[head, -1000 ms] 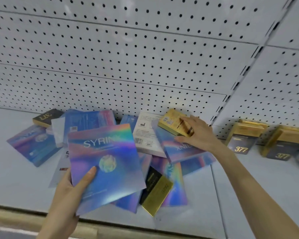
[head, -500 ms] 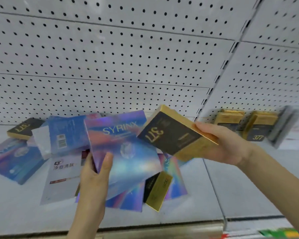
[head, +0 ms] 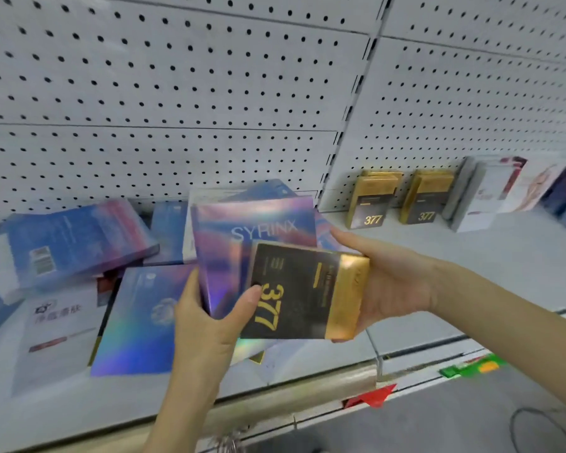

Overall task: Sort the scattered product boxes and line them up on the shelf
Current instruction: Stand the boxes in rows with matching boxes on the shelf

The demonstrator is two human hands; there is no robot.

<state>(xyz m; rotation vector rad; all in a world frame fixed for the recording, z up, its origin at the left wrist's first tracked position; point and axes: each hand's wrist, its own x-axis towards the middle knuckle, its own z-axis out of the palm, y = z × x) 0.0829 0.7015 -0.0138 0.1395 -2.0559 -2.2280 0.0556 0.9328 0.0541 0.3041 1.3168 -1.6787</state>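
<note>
My left hand [head: 209,325] grips a flat holographic SYRINX box [head: 252,230], held upright above the shelf. In front of it sits a black and gold 377 box [head: 304,292], turned on its side. My right hand [head: 396,279] holds that box from its gold end, and my left thumb rests on its black face. Behind and left, several holographic and blue boxes [head: 76,237] lie scattered on the shelf [head: 520,269]. Two 377 boxes [head: 373,201] stand upright against the pegboard at the right.
White and dark boxes [head: 490,191] lean in a row at the far right. A white box with red print [head: 59,325] lies flat at the left. The shelf's front rail [head: 291,397] carries red and green price tags. The pegboard back wall [head: 177,93] rises behind.
My right hand brought the 377 box from the pile toward me and down in front of the SYRINX box. My left hand raised the SYRINX box. The view swung right.
</note>
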